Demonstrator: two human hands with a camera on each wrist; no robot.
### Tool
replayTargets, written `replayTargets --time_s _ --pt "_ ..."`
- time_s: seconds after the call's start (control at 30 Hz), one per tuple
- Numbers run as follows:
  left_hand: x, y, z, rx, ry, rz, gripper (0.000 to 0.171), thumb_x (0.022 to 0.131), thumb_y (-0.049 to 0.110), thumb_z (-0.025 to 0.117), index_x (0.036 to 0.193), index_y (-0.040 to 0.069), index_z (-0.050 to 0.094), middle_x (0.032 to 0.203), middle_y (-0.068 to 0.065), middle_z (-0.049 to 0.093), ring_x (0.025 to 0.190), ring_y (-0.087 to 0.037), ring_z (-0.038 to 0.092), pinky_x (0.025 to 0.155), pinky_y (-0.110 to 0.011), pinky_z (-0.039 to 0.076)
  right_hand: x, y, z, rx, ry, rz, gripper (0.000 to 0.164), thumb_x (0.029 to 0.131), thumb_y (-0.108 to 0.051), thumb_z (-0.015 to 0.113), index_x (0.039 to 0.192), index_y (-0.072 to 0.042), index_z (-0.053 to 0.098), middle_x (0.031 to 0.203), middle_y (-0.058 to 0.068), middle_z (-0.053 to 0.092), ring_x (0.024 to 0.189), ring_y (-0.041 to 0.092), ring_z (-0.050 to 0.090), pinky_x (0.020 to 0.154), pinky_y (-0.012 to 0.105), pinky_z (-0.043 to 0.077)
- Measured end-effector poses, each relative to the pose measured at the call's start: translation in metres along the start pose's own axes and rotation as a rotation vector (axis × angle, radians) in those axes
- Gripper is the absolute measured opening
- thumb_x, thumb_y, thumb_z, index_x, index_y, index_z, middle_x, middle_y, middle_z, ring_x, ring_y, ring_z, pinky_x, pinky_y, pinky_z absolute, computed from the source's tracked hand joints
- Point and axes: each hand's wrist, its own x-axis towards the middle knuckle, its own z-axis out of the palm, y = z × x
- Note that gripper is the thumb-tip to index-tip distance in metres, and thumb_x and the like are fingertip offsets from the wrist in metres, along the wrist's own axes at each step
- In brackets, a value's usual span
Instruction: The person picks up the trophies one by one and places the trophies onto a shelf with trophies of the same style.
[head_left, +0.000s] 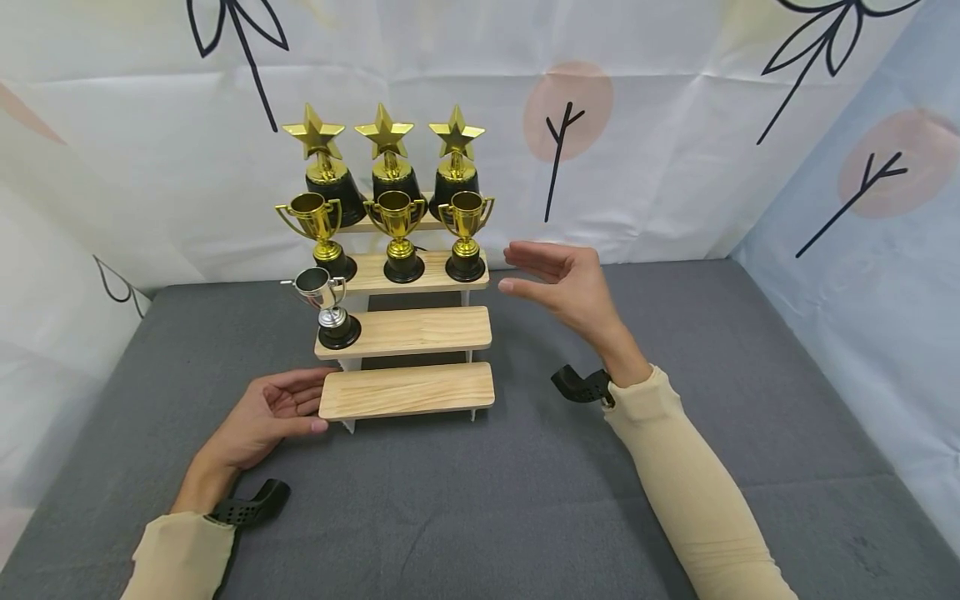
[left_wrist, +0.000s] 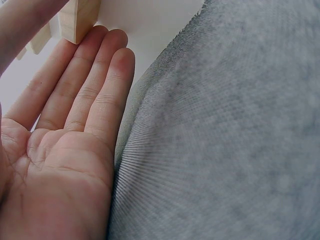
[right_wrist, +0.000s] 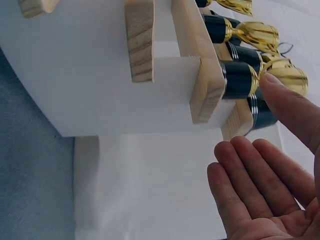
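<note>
A stepped wooden display stand with white side panels holds the trophies. My left hand is at the left end of its lowest step, fingers extended; in the left wrist view the fingertips are right at the wooden step end. To the right of the stand my right hand is raised with fingers extended and thumb apart, holding nothing. Nearest to it is a gold cup trophy on the second step from the top; the thumb overlaps a gold cup in the right wrist view.
Three gold star trophies line the top step, with three gold cups in front. A silver cup stands at the left of the third step down. Grey cloth covers the table; a patterned white backdrop hangs behind.
</note>
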Motion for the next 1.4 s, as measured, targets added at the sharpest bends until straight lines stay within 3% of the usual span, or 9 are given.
replayTargets --time_s 0.27,0.57,0.87,1.13,1.23,1.4 --pt "0.000 -0.001 -0.001 -0.012 -0.005 0.006 0.066 0.078 -0.029 0.066 0.140 -0.013 0.049 0.133 -0.006 0.065 0.121 -0.018 0.064 0.102 -0.032 0.054 -0.013 0.007 -0.010 0.001 0.056 0.013 0.053 0.083 0.002 0.082 0.133 0.003 0.064 0.128 0.020 0.067 0.121 0.032 0.064 0.101 0.037 0.056" --pt "0.000 -0.001 -0.001 0.007 0.004 -0.004 0.066 0.078 -0.028 0.067 0.140 -0.021 0.042 0.133 -0.006 0.064 0.121 -0.018 0.064 0.102 -0.032 0.054 -0.028 0.017 -0.022 -0.029 0.113 0.060 0.052 0.084 0.001 0.082 0.133 0.005 0.063 0.128 0.020 0.067 0.119 0.026 0.066 0.098 0.030 0.057" --pt "0.000 -0.001 -0.001 0.022 0.007 -0.017 0.067 0.079 -0.027 0.067 0.141 -0.017 0.044 0.134 -0.003 0.064 0.121 -0.016 0.063 0.101 -0.031 0.054 -0.030 0.024 -0.028 -0.027 0.136 0.061 0.050 0.084 0.000 0.082 0.131 0.004 0.065 0.126 0.021 0.067 0.118 0.027 0.066 0.095 0.030 0.058" --pt "-0.002 0.001 -0.002 0.035 0.016 -0.020 0.067 0.079 -0.026 0.068 0.141 -0.016 0.046 0.133 -0.002 0.064 0.120 -0.016 0.064 0.100 -0.031 0.054 -0.029 0.023 -0.036 0.084 0.199 0.036 0.050 0.082 0.006 0.081 0.129 0.012 0.063 0.119 0.017 0.071 0.112 0.023 0.069 0.097 0.031 0.058" --pt "-0.001 0.000 -0.001 0.014 0.003 -0.007 0.066 0.079 -0.027 0.067 0.140 -0.018 0.045 0.133 -0.005 0.064 0.121 -0.017 0.064 0.101 -0.032 0.054 -0.029 0.023 -0.042 0.127 0.235 0.023 0.050 0.081 0.006 0.082 0.127 0.011 0.064 0.115 0.011 0.074 0.111 0.024 0.069 0.097 0.031 0.058" --pt "-0.001 0.000 -0.001 0.003 0.001 -0.002 0.066 0.079 -0.028 0.067 0.140 -0.019 0.044 0.133 -0.006 0.065 0.121 -0.018 0.064 0.101 -0.032 0.054 -0.029 0.023 -0.054 0.144 0.296 0.009 0.048 0.080 0.006 0.083 0.125 0.007 0.067 0.115 0.012 0.074 0.111 0.026 0.069 0.094 0.029 0.059"
